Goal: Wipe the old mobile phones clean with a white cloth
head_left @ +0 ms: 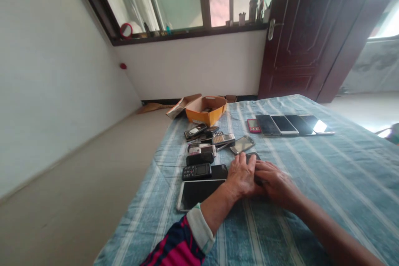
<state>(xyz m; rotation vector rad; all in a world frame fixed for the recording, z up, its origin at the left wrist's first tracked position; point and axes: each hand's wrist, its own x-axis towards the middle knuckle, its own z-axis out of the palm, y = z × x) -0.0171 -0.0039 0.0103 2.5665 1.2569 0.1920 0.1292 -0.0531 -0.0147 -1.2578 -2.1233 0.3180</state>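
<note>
Both my hands meet around a dark mobile phone [253, 156] low over the striped cloth. My left hand [243, 176] grips its left side, fingers bent over it. My right hand [276, 181] holds the other side with its fingers across the phone. Much of the phone is hidden beneath them. Just beyond lies a grey touchscreen phone [242, 144]. To the left, a large white-framed device [199, 194] lies partly under my left forearm, with a black keypad phone [197, 171] above it. A black phone [200, 158] and a white phone [202, 150] lie farther up.
An orange box [205, 113] with an open lid [182, 106] stands at the far left edge of the blue cloth [299, 174]. At the back right, a small red phone [253, 125] lies beside a row of several smartphones [284, 125]. Several older phones are heaped near the box.
</note>
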